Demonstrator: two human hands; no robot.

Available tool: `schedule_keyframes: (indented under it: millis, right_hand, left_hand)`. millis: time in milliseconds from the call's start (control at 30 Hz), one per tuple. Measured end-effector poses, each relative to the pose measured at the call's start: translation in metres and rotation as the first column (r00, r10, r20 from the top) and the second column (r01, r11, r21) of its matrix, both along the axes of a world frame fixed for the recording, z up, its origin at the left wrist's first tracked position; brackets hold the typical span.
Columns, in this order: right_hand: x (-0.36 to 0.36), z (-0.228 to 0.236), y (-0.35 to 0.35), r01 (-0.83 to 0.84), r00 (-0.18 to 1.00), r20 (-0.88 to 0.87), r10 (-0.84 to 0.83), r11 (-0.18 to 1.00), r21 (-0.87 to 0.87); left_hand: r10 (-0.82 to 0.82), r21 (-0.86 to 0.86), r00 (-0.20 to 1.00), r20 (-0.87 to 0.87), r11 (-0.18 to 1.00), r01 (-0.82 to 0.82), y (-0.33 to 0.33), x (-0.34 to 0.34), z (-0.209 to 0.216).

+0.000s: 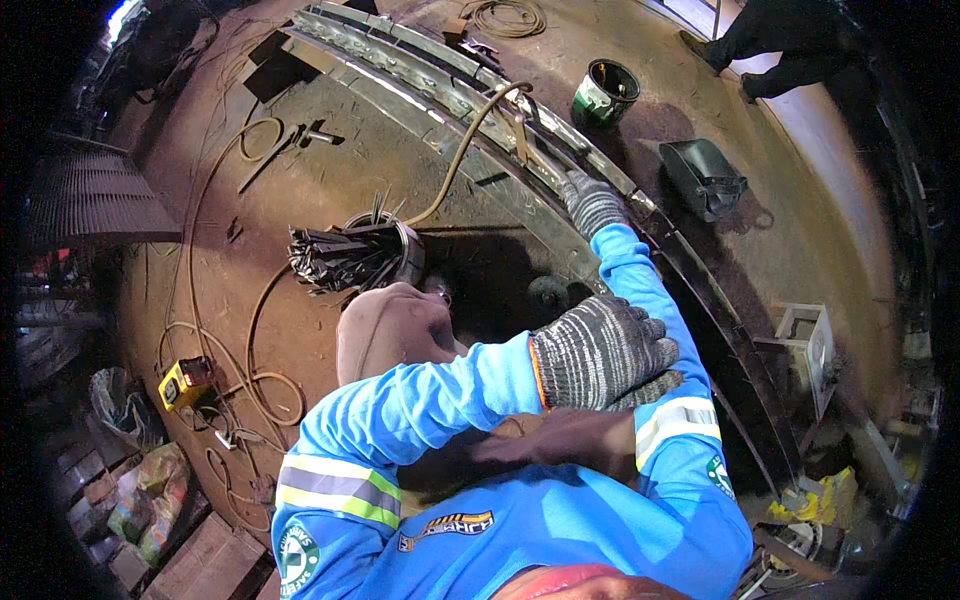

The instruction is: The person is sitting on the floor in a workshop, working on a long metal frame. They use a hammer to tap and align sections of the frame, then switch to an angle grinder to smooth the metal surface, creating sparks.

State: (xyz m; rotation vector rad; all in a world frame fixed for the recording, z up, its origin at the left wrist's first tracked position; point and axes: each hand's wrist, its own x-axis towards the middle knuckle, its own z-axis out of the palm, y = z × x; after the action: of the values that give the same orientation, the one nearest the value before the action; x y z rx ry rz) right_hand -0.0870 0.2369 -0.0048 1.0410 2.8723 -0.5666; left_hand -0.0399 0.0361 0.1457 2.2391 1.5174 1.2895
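My left hand (605, 352), in a black-and-white knitted glove, lies across my right forearm (650, 300), its fingers curled over the blue sleeve. Farther out, my right hand (594, 204), gloved alike, is at a long curved metal beam (690, 262) with its fingers bent down. A pale flat metal piece (545, 160) runs up to those fingers; whether they grip it or the beam's edge is hidden. Just beyond, a clamp (521, 130) on the end of a brown cable (462, 150) sits on the beam. Parallel curved strips (400, 75) make up the beam's far part.
Left of the beam stands a round container (408, 255) holding dark metal strips (345, 258). A paint-stained bucket (605, 95) and a black welding mask (703, 178) are beyond it. Hoses, a yellow device (186, 384) and a white frame (805, 345) lie around. Another person's legs (770, 45) show far right.
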Motion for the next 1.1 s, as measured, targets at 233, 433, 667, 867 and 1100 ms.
schedule_keyframes:
  millis: [233,433,667,867,1100]
  right_hand:
    - [0.01,-0.033,0.014,-0.062,0.965,-0.252,0.076,0.996,0.06]
    - [0.001,-0.003,0.001,-0.012,0.986,-0.168,0.001,0.998,-0.065]
    - [0.002,-0.02,-0.014,-0.005,0.993,-0.116,0.006,1.0,0.013]
    - [-0.003,-0.011,0.013,-0.081,0.892,-0.441,0.101,0.995,0.064]
    - [0.012,0.032,-0.035,-0.233,0.827,-0.468,0.312,0.947,0.22]
  left_hand:
    - [-0.078,-0.108,0.997,-0.027,0.991,0.075,0.005,0.009,0.007]
    - [-0.067,-0.092,0.997,-0.025,0.994,0.065,0.003,0.008,0.001]
    - [-0.035,-0.056,0.999,-0.015,0.998,0.034,0.001,0.006,0.003]
    - [-0.087,-0.021,0.996,0.031,0.996,0.088,0.004,0.009,0.001]
    - [-0.059,-0.042,0.998,-0.005,0.997,0.059,0.005,0.01,-0.004]
